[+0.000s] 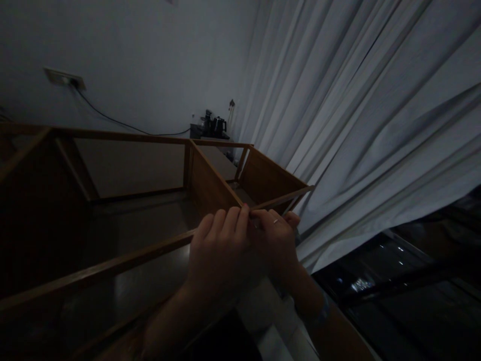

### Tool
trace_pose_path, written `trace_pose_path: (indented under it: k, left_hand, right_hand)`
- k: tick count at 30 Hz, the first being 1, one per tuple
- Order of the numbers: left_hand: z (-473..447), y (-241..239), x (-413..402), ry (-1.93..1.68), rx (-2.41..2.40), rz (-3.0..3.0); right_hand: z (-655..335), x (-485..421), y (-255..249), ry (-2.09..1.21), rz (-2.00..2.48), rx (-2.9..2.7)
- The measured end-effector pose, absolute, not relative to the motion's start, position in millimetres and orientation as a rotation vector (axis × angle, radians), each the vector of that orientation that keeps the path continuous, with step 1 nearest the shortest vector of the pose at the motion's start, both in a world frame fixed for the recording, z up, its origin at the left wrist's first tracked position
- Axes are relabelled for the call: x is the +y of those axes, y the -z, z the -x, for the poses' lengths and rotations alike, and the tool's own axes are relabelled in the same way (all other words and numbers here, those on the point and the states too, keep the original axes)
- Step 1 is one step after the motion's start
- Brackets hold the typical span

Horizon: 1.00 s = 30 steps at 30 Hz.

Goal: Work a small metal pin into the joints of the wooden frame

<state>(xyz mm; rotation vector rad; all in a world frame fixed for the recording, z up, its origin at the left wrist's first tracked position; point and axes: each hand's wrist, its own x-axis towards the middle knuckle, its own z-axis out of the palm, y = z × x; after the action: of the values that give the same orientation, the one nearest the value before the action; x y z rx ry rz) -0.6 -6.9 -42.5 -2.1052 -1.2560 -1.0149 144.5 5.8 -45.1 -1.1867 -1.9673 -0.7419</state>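
A long, open wooden frame (210, 175) with upright dividing panels stretches across the view, its front rail (112, 264) running towards me. My left hand (220, 245) is closed over that rail where it meets a middle panel, fingers curled over the top. Right beside it, my right hand (277, 240), with a ring on one finger, is closed at the same joint, its fingertips bent against the wood. The underside of both grips is hidden, and the light is dim.
A white curtain (338, 125) hangs along the right. On the pale wall is a socket (64, 78) with a black cable (112, 120). A dark kettle (218, 125) stands at the far end. Dark glass (391, 265) shows reflections at lower right.
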Motion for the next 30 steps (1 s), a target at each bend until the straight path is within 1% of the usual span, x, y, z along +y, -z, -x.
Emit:
trace_pose_path:
  k: [15, 22, 30]
  left_hand:
    - [0, 43, -7, 1.035, -1.256, 2.086]
    - [0, 41, -7, 1.035, -1.261, 2.088]
    - [1, 43, -6, 1.017, -1.27, 2.105]
  right_hand:
    - [-147, 12, 47, 0.631, 1.118, -1.934]
    - [-148, 15, 49, 0.527, 1.106, -1.931]
    - [-148, 16, 57, 0.647, 1.072, -1.904]
